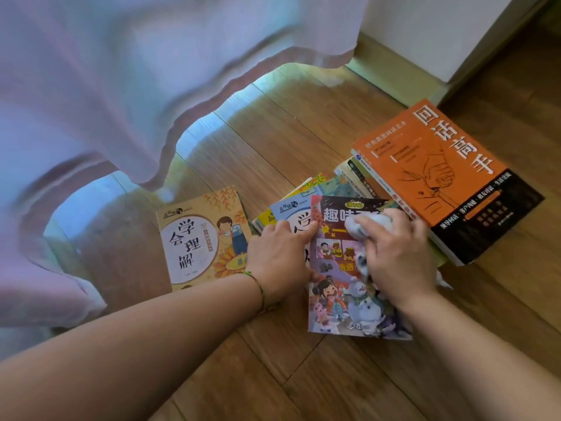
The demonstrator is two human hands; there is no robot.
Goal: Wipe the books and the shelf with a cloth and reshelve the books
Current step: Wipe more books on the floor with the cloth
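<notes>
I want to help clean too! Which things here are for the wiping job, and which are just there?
For the job:
- cloth, gripped by the right hand
- cartoon book, held steady by the left hand
- orange book
- yellow book
- other books in the pile

Just there:
- curtain
- wooden floor
- white wall

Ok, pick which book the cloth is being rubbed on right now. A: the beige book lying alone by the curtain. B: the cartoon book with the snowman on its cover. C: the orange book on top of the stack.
B: the right hand presses the bunched cloth onto the snowman cartoon book, while the left hand steadies its edge.
</notes>
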